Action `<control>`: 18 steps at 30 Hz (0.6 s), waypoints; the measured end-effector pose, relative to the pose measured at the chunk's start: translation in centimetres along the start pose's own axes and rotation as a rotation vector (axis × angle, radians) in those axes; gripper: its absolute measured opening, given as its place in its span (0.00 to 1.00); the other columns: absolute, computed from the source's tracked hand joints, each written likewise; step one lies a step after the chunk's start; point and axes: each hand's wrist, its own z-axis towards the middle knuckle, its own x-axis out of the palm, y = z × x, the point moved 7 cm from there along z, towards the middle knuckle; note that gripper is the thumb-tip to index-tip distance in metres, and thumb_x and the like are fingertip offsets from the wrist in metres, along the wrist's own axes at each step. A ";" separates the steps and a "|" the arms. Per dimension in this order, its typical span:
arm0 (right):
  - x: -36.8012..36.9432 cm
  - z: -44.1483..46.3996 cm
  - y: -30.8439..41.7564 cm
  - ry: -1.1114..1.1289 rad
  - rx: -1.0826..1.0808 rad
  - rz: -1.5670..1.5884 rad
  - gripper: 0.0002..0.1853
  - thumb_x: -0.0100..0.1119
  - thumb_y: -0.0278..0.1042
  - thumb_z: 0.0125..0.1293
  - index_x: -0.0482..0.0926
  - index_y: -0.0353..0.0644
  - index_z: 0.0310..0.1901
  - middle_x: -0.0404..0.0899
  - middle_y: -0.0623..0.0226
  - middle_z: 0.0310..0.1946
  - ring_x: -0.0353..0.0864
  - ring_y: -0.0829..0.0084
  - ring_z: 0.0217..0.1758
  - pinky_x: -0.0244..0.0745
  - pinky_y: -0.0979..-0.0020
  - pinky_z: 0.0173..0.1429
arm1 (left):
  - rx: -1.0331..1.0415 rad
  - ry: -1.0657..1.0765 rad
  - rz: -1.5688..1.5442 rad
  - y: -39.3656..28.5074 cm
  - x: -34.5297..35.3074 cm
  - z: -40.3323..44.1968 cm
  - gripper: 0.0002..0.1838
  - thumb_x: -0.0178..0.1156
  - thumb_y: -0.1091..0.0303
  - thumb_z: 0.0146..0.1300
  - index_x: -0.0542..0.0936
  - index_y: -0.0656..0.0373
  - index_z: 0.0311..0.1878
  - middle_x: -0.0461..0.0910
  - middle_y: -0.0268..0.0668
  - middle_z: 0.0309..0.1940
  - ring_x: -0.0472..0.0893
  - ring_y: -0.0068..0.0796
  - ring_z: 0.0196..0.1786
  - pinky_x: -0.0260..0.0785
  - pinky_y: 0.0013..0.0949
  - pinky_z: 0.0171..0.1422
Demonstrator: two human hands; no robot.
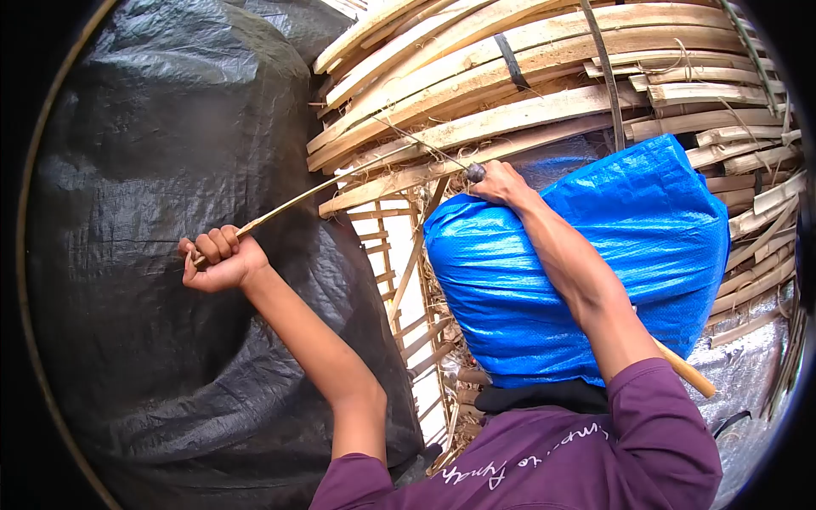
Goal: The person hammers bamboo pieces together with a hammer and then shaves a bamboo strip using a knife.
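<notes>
Head view, black tarp (170, 170) behind left hand (223, 259), blue tarp (501, 289), slats (578, 55)

White script lettering (518, 461) crosses the purple shirt (544, 450) at lower centre; its words cannot be read surely.

A purple fabric shirt (586, 480) with short, loose sleeves (663, 412) carries white cursive lettering (544, 459) across its front, apparently two words, hard to read.
</notes>
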 end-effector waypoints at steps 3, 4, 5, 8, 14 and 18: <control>-0.4 -0.3 0.7 -0.039 -0.044 -0.034 0.21 0.63 0.43 0.48 0.83 0.36 0.40 0.83 0.43 0.36 0.84 0.49 0.45 0.77 0.56 0.49 | 0.053 -0.191 0.113 0.0 0.9 -0.4 0.08 0.46 0.58 0.54 0.65 0.49 0.25 0.48 0.23 0.10 0.45 0.17 0.12 0.40 0.24 0.18; 0.0 -0.5 1.6 -0.012 -0.147 0.015 0.18 0.63 0.43 0.49 0.84 0.39 0.38 0.83 0.47 0.32 0.82 0.57 0.38 0.76 0.58 0.44 | 0.048 -0.191 0.111 0.1 1.1 -0.5 0.08 0.46 0.58 0.54 0.65 0.49 0.25 0.48 0.23 0.10 0.45 0.17 0.12 0.40 0.24 0.18; 0.3 -0.6 2.5 0.016 -0.253 0.064 0.15 0.63 0.43 0.49 0.84 0.42 0.35 0.82 0.51 0.27 0.81 0.64 0.31 0.74 0.60 0.39 | 0.080 -0.242 0.153 -0.1 0.9 -0.6 0.08 0.46 0.58 0.54 0.63 0.48 0.24 0.47 0.23 0.10 0.44 0.18 0.13 0.39 0.25 0.19; 0.4 -1.7 4.7 0.071 -0.368 0.079 0.14 0.64 0.40 0.47 0.81 0.37 0.30 0.80 0.54 0.23 0.77 0.67 0.27 0.73 0.62 0.37 | 0.115 -0.319 0.217 -0.4 0.6 -1.0 0.09 0.45 0.58 0.53 0.59 0.47 0.23 0.47 0.23 0.11 0.44 0.19 0.13 0.38 0.26 0.19; 0.5 -0.4 0.3 0.058 -0.027 0.057 0.21 0.64 0.46 0.49 0.85 0.41 0.41 0.84 0.46 0.40 0.84 0.51 0.46 0.77 0.57 0.50 | 0.118 -0.370 0.238 -0.5 0.2 -1.0 0.12 0.44 0.58 0.54 0.52 0.47 0.22 0.47 0.24 0.11 0.44 0.20 0.14 0.39 0.28 0.20; 0.7 -0.2 -1.3 -0.026 0.052 0.036 0.23 0.63 0.49 0.52 0.84 0.36 0.41 0.82 0.43 0.43 0.82 0.48 0.51 0.77 0.56 0.54 | 0.094 -0.457 0.271 -0.1 0.2 -0.2 0.13 0.43 0.59 0.54 0.51 0.48 0.23 0.47 0.25 0.12 0.45 0.21 0.14 0.40 0.28 0.21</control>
